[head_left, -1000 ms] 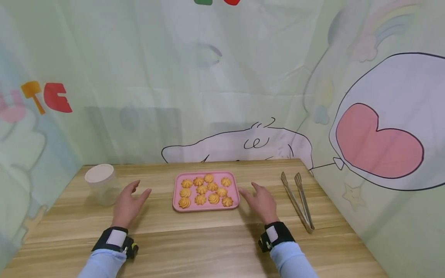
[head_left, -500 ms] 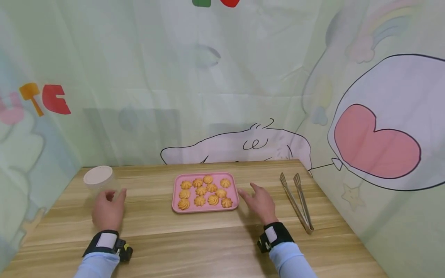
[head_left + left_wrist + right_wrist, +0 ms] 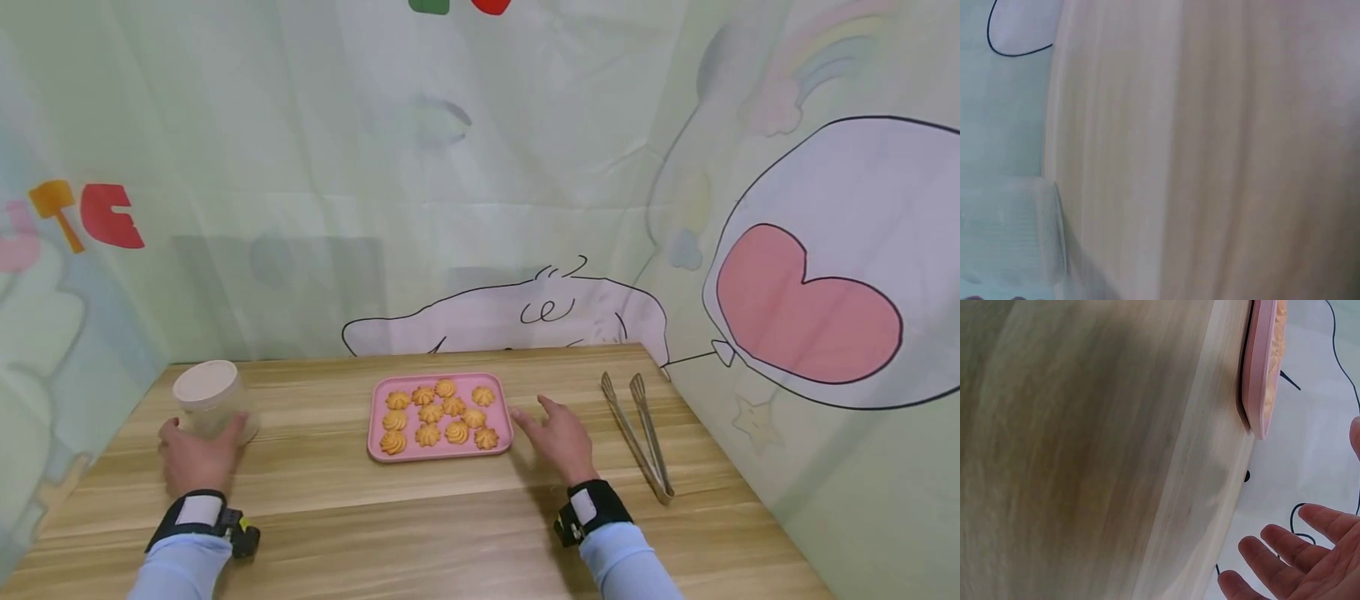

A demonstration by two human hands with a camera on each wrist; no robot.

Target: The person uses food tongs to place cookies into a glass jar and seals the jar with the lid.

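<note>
A clear plastic jar with a white lid stands upright at the left of the table. My left hand is in front of it, thumb and fingers spread to either side; whether they touch the jar I cannot tell. The left wrist view has the jar's ribbed wall and only bare fingertip edges below it. Several piped cookies lie on a pink tray in the middle. To the tray's right hovers my right hand, holding nothing, its fingers extended in the right wrist view.
Metal tongs lie with arms apart on the wooden table, right of my right hand. A printed cloth hangs along the back and both sides of the table.
My left hand has moved left, from the space right of the jar to in front of it, and its fingers have spread. The right hand stays beside the tray.
</note>
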